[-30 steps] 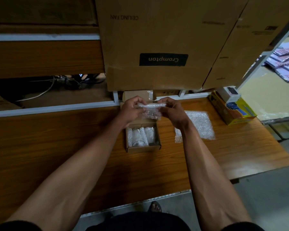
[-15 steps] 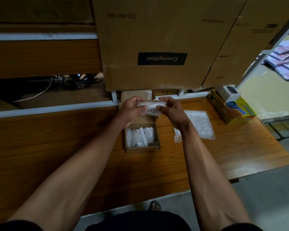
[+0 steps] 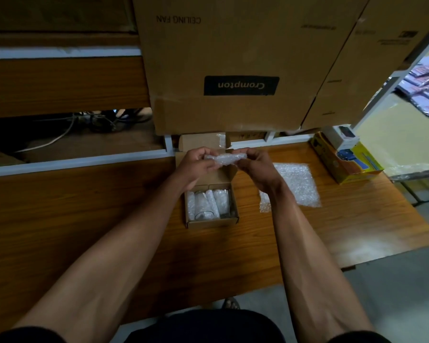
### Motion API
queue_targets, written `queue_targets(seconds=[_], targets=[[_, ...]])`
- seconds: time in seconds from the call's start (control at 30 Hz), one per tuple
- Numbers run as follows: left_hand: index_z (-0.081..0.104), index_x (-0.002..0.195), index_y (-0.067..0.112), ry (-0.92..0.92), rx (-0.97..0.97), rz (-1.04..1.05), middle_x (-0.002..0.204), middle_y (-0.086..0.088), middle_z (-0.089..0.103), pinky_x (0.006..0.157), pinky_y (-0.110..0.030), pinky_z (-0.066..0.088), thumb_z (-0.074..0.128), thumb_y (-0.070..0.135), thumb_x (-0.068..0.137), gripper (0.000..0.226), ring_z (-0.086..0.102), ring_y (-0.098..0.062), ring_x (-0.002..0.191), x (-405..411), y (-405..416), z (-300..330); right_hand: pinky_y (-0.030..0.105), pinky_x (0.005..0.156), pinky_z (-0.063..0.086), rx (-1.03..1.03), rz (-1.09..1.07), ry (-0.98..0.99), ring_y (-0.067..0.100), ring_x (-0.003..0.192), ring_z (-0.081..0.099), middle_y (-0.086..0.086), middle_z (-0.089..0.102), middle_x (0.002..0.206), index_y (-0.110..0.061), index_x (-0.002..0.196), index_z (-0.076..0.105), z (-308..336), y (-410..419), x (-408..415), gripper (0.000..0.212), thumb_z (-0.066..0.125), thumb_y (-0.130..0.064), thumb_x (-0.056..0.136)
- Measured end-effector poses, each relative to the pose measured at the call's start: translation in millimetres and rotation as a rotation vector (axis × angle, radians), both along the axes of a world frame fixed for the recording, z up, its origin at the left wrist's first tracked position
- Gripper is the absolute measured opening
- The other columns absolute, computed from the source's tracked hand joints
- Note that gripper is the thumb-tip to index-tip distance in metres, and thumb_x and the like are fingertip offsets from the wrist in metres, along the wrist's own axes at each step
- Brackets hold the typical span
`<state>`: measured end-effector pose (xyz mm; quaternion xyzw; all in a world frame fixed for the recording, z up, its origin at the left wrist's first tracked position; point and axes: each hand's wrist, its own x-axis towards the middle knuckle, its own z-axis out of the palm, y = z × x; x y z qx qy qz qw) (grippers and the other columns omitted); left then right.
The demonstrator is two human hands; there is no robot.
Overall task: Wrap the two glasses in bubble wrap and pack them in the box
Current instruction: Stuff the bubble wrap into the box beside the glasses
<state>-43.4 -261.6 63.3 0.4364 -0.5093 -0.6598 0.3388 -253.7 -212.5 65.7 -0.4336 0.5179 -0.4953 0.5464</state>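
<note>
I've got a small wad of bubble wrap [image 3: 225, 159] pinched between both hands, hovering just above the open flap of the box [image 3: 211, 220] at twelve o'clock from it. Left hand [image 3: 196, 164] has its grip closed on the wad's left end, right hand [image 3: 254, 167] clamps the right end, fingers curled on both. Looks to me like padding for the box, so I'd keep it loosely bunched, not crushed flat, and press it into whatever gap is left beside the glass without leaning on the rim.

In the box, one glass [image 3: 203, 205] lies on its side, clear, its round mouth toward me, with pale rolled wrap tight against it on both sides; whether the second glass sits inside that roll I can't tell. The box is plain brown corrugated card, squarish and shallow.

At three o'clock, a flat sheet of bubble wrap [image 3: 295, 184] rests on the glossy wood-grain counter [image 3: 84, 219], dimpled and frosty white.
</note>
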Motion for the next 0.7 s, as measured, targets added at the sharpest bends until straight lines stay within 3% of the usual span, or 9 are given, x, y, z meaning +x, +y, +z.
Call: queue_targets(seconds=[0.1, 0.17, 0.27, 0.33, 0.47, 0.6, 0.7], targets=[[0.068, 0.109, 0.003, 0.077, 0.054, -0.003, 0.121, -0.017, 0.070, 0.097, -0.033, 0.059, 0.065, 0.004, 0.100, 0.010, 0.072, -0.025, 0.112, 0, -2, -5, 0.039, 0.103, 0.056, 0.015, 0.020, -0.073, 0.031, 0.116, 0.069, 0.024, 0.071, 0.122, 0.016, 0.120, 0.064, -3, 0, -2, 0.031, 0.065, -0.008, 0.100], [0.069, 0.109, 0.005, 0.036, 0.039, -0.004, 0.121, -0.017, 0.070, 0.098, -0.034, 0.059, 0.068, 0.004, 0.098, 0.011, 0.072, -0.026, 0.113, 1, -4, -9, 0.041, 0.102, 0.057, 0.017, 0.036, -0.013, 0.030, 0.111, 0.070, 0.025, 0.070, 0.118, 0.012, 0.112, 0.068, -6, 0, -2, 0.031, 0.067, -0.017, 0.101], [0.071, 0.107, 0.008, -0.071, -0.014, -0.038, 0.123, -0.017, 0.069, 0.092, -0.032, 0.061, 0.071, 0.000, 0.094, 0.015, 0.071, -0.027, 0.114, 0, -8, -15, 0.049, 0.099, 0.059, 0.049, 0.068, 0.166, 0.032, 0.107, 0.071, 0.019, 0.073, 0.112, -0.001, 0.101, 0.073, -15, 0, -3, 0.014, 0.072, -0.014, 0.096], [0.071, 0.107, 0.006, -0.132, -0.026, -0.067, 0.120, -0.017, 0.069, 0.090, -0.030, 0.062, 0.072, -0.003, 0.093, 0.016, 0.070, -0.027, 0.112, -2, -8, -18, 0.051, 0.095, 0.061, 0.081, 0.072, 0.320, 0.030, 0.102, 0.072, 0.012, 0.074, 0.108, -0.006, 0.103, 0.072, -19, 1, -3, 0.022, 0.081, -0.021, 0.089], [0.075, 0.104, 0.008, -0.292, -0.003, -0.099, 0.115, -0.014, 0.073, 0.092, -0.042, 0.063, 0.081, 0.003, 0.087, 0.019, 0.074, -0.025, 0.107, -8, -13, -31, 0.035, 0.088, 0.060, 0.051, 0.114, 0.753, 0.013, 0.102, 0.068, -0.006, 0.070, 0.111, -0.024, 0.114, 0.066, -28, 9, 7, 0.048, 0.093, -0.031, 0.076], [0.076, 0.100, 0.011, -0.398, -0.002, -0.151, 0.106, -0.008, 0.076, 0.093, -0.042, 0.063, 0.084, 0.008, 0.086, 0.017, 0.076, -0.022, 0.100, -15, -12, -39, 0.031, 0.076, 0.058, -0.111, 0.086, 1.062, 0.015, 0.094, 0.070, -0.002, 0.075, 0.109, -0.023, 0.114, 0.070, -47, 17, 16, 0.041, 0.088, -0.039, 0.081], [0.075, 0.106, 0.007, -0.407, -0.009, -0.173, 0.107, -0.012, 0.077, 0.087, -0.035, 0.064, 0.082, 0.006, 0.088, 0.020, 0.077, -0.021, 0.095, -18, -6, -41, 0.025, 0.070, 0.048, -0.117, 0.024, 1.115, 0.017, 0.089, 0.071, 0.002, 0.077, 0.107, -0.018, 0.114, 0.074, -49, 25, 20, 0.032, 0.082, -0.036, 0.089]])
